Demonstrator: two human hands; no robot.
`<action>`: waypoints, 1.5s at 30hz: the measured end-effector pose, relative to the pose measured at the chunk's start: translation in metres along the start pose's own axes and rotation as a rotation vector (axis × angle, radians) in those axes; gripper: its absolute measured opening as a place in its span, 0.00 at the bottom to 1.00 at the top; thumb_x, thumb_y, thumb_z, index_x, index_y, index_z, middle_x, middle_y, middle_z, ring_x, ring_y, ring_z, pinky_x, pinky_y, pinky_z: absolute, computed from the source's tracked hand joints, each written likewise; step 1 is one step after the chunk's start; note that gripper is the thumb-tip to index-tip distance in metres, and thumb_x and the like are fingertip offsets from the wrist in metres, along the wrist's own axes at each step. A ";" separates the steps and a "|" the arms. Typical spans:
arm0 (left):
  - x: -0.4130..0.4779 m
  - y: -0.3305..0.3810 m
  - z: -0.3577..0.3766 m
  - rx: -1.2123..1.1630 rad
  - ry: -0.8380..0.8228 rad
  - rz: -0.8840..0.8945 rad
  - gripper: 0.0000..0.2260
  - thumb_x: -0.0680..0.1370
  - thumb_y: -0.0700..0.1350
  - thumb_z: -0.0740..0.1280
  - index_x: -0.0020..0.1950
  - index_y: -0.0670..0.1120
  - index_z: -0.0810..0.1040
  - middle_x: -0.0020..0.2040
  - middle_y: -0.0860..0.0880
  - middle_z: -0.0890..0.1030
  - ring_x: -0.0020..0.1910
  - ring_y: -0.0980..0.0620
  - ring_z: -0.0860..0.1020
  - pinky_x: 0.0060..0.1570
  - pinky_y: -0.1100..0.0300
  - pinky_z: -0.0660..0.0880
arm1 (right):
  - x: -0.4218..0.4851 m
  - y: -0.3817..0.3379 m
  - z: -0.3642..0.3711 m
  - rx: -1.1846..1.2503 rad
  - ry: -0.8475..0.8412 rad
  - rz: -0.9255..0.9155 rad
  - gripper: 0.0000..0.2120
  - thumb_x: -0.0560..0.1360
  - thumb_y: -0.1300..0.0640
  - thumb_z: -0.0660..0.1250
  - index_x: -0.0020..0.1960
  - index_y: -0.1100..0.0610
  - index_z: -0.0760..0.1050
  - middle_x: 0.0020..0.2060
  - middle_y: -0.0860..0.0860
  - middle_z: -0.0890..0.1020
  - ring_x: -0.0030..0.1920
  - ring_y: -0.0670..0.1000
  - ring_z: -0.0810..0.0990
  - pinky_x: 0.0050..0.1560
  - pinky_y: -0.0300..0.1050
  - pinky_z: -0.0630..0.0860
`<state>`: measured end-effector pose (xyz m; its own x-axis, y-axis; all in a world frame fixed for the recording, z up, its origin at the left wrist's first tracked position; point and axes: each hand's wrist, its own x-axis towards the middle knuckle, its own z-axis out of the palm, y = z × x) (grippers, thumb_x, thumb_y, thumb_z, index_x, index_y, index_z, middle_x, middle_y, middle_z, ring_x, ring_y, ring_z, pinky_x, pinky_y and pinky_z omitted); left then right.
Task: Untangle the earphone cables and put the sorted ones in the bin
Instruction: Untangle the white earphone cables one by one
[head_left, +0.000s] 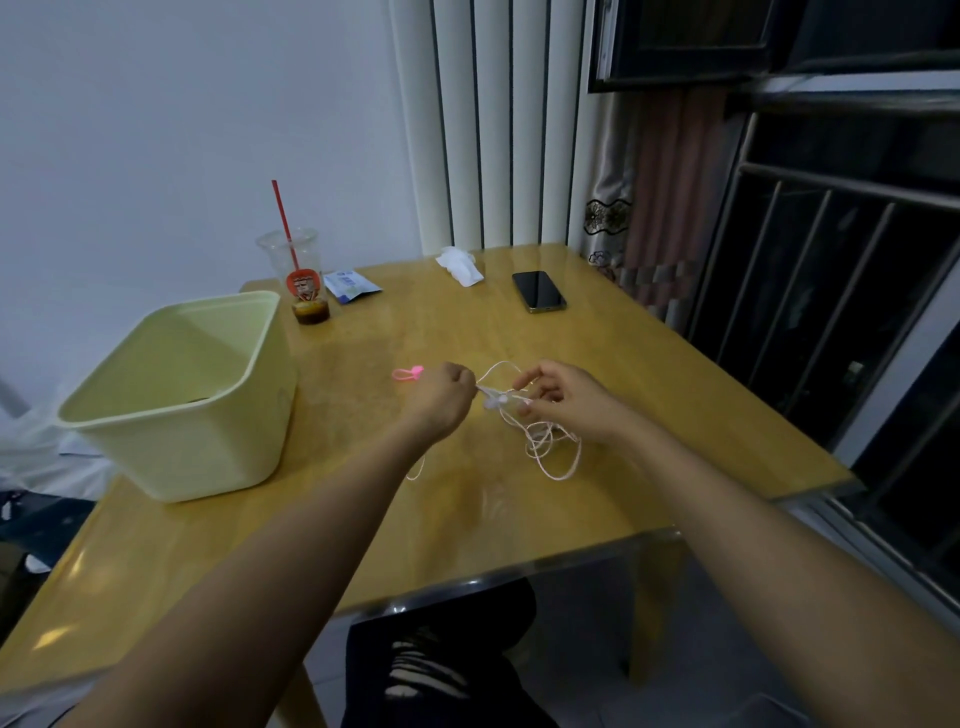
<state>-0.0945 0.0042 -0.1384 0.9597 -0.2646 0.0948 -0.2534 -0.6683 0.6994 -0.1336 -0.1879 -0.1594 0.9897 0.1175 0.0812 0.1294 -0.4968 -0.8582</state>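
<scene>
No words, numbers or brand names can be read. The plastic cup (298, 275) carries an orange label (303, 287) with a small white and dark picture, but any lettering on it is too small and blurred to make out. The blue and white packet (350, 287) beside the cup bears printed marks that are equally unreadable.

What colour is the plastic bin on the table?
The rectangular plastic bin is pale yellow-green, clearest in the head view.
</scene>
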 end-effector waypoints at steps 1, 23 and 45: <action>0.000 -0.001 0.000 -0.018 0.002 0.003 0.14 0.79 0.39 0.55 0.34 0.42 0.70 0.29 0.49 0.68 0.29 0.51 0.64 0.30 0.57 0.59 | -0.001 0.001 -0.002 0.015 0.054 0.004 0.08 0.77 0.64 0.66 0.54 0.55 0.78 0.42 0.54 0.85 0.42 0.50 0.84 0.42 0.48 0.80; -0.009 0.011 0.003 -0.368 -0.119 0.108 0.14 0.82 0.44 0.57 0.39 0.43 0.73 0.29 0.50 0.65 0.25 0.56 0.61 0.23 0.63 0.57 | 0.000 -0.012 0.002 0.264 0.148 -0.094 0.04 0.79 0.60 0.68 0.51 0.60 0.76 0.35 0.48 0.82 0.31 0.40 0.77 0.32 0.34 0.72; -0.005 -0.003 -0.029 -0.309 0.261 0.059 0.13 0.84 0.47 0.56 0.48 0.42 0.76 0.35 0.49 0.74 0.31 0.55 0.69 0.29 0.63 0.66 | 0.009 -0.001 -0.041 -0.102 0.913 0.250 0.08 0.77 0.55 0.61 0.44 0.56 0.77 0.40 0.53 0.80 0.45 0.56 0.77 0.53 0.50 0.71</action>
<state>-0.0946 0.0276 -0.1206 0.9534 -0.0847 0.2897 -0.2985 -0.4064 0.8635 -0.1219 -0.2219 -0.1367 0.6488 -0.6978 0.3035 -0.1302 -0.4948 -0.8592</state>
